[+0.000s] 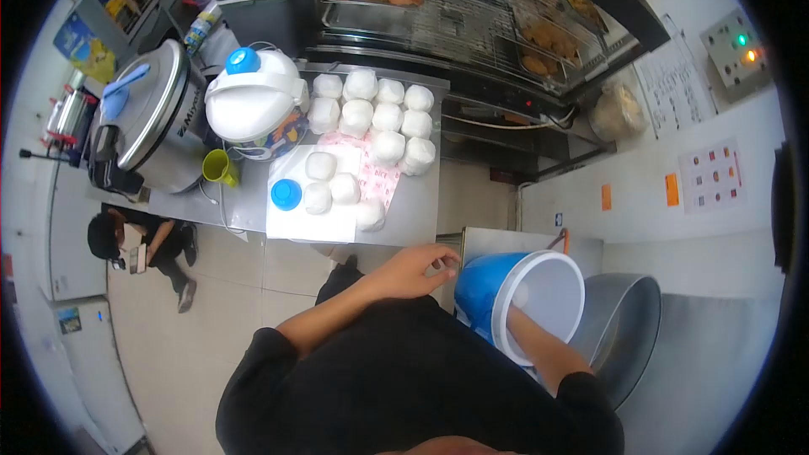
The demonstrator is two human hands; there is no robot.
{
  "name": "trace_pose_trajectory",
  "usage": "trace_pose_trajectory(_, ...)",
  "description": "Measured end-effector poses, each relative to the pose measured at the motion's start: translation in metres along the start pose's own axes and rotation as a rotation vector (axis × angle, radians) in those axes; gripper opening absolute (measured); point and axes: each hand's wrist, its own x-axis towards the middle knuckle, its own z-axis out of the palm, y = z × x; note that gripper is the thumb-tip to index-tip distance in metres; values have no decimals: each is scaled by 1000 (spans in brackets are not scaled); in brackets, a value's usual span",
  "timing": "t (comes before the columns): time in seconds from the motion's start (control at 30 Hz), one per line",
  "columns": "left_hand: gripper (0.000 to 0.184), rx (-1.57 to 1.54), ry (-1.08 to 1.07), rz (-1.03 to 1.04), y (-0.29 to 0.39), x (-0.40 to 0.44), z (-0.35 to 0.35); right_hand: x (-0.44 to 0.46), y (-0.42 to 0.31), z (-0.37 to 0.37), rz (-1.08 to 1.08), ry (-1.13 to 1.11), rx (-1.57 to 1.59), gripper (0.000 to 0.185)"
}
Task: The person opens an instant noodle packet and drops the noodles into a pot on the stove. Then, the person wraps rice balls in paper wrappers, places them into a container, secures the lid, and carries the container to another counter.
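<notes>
My left hand (421,270) is held in front of my body, fingers curved but apart, with nothing in it, close to the left side of a blue bucket (484,286) with a white inside. My right forearm reaches down into that bucket, and the right hand's fingers are hidden inside it. Something pale and round (522,293) shows within the bucket near my wrist. On the metal table ahead stand rows of white rounded packs (388,116). Several more lie on a white sheet (312,223), beside a blue round lid (286,195).
A steel cooker (164,131), a white lidded jug (253,105) and a green cup (220,168) stand at the left. Behind the table is a food display case (455,21). A large metal pot (628,320) is right of the bucket. A person (160,244) is at the lower left.
</notes>
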Motion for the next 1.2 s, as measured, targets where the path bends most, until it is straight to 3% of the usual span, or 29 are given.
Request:
trace_pose_trajectory(0.57, 35, -64, 203, 8, -52, 9, 4, -4, 8, -21, -89, -25, -25, 53)
trace_pose_trajectory(0.67, 35, -65, 203, -96, -45, 10, -4, -16, 12, -16, -101, -32, -6, 55)
trace_pose_trajectory(0.8, 32, -44, 193, -84, -59, 13, -7, -39, 24, -23, -188, -39, 42, 58)
trace_pose_trajectory(0.9, 33, -27, 157, -149, -54, 12, -11, -69, 35, -70, -317, -45, 110, 60)
trace_pose_trajectory(1.0, 36, -128, 57, -93, -35, 13, -14, -125, -38, -204, -106, -180, 207, 58)
trace_pose_trajectory(1.07, 40, -223, -33, -5, -17, 19, -15, -168, -42, -255, 96, -79, 576, 59)
trace_pose_trajectory(1.13, 49, -345, -148, 73, 11, 23, -11, -211, -59, -299, 146, 76, 782, 62)
trace_pose_trajectory(1.2, 58, -500, -184, 98, 46, 24, -9, -238, -99, -327, -4, 98, 900, 68)
